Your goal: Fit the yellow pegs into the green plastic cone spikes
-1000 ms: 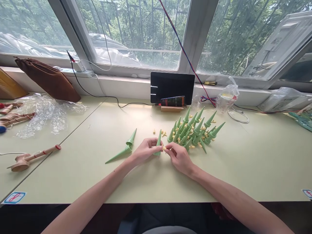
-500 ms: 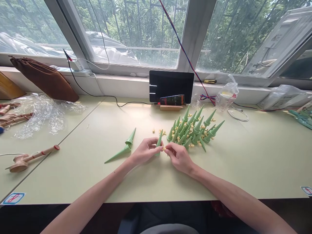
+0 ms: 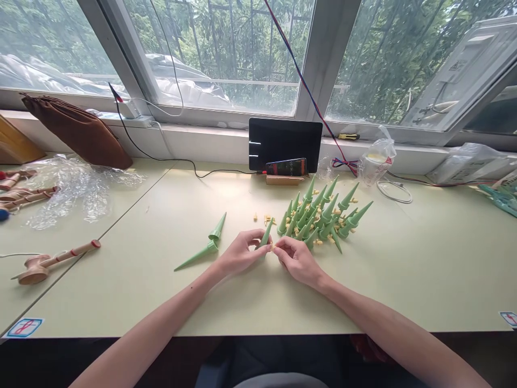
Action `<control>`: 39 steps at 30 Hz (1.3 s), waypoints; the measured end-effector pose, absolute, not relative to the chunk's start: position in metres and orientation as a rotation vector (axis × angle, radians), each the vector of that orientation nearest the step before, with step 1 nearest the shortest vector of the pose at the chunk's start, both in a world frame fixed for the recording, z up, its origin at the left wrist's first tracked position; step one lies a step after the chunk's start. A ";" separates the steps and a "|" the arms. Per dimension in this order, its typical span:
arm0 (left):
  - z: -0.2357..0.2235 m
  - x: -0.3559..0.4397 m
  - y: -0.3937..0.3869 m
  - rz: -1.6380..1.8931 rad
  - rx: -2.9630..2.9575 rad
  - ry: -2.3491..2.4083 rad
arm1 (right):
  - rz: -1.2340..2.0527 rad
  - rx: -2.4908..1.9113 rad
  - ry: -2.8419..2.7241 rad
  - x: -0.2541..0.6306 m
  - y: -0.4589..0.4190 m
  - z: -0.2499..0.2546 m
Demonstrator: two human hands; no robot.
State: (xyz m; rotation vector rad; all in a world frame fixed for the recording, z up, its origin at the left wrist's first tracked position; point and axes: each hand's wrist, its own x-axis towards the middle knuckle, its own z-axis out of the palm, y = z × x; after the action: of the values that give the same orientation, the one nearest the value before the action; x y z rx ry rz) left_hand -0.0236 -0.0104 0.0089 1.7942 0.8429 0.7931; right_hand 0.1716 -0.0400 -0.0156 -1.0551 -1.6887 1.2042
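Observation:
My left hand (image 3: pixel 244 251) is closed around a green plastic watering spike (image 3: pixel 266 234), its pointed end up and tilted a little right. The fingertips of my right hand (image 3: pixel 297 260) pinch a small yellow valve (image 3: pixel 273 246) at the side of that spike; whether it is seated there I cannot tell. Just beyond my hands lie a few loose yellow valves (image 3: pixel 268 220) and a single one (image 3: pixel 255 217). To the right stands a dense cluster of green spikes (image 3: pixel 323 214) fitted with yellow valves. Two more spikes (image 3: pixel 197 254) lie left of my left hand.
A black tablet (image 3: pixel 285 144) leans at the back with a phone (image 3: pixel 286 167) before it. Wooden kendamas (image 3: pixel 60 261) and crumpled clear plastic (image 3: pixel 86 188) lie on the left. A bagged cup (image 3: pixel 375 161) and coiled white cable (image 3: pixel 395 192) sit at the back right.
The spike in my left hand has tipped slightly further to the right. Both hands stay close together in nearly the same place; the view has shifted very slightly.

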 end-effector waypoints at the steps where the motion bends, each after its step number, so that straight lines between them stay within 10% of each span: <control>1: 0.009 -0.024 -0.011 0.793 1.801 0.846 | 1.219 -1.053 -1.679 0.172 -0.040 -0.016; 39: 0.010 -0.034 0.001 0.696 1.997 0.897 | 1.242 -1.110 -1.547 0.166 -0.036 -0.019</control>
State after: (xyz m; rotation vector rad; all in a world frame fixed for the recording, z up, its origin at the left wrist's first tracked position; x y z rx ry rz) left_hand -0.0336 0.0005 0.0105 1.9974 0.8973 0.6957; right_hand 0.1665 -0.0358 -0.0186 -1.1104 -1.5469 1.2416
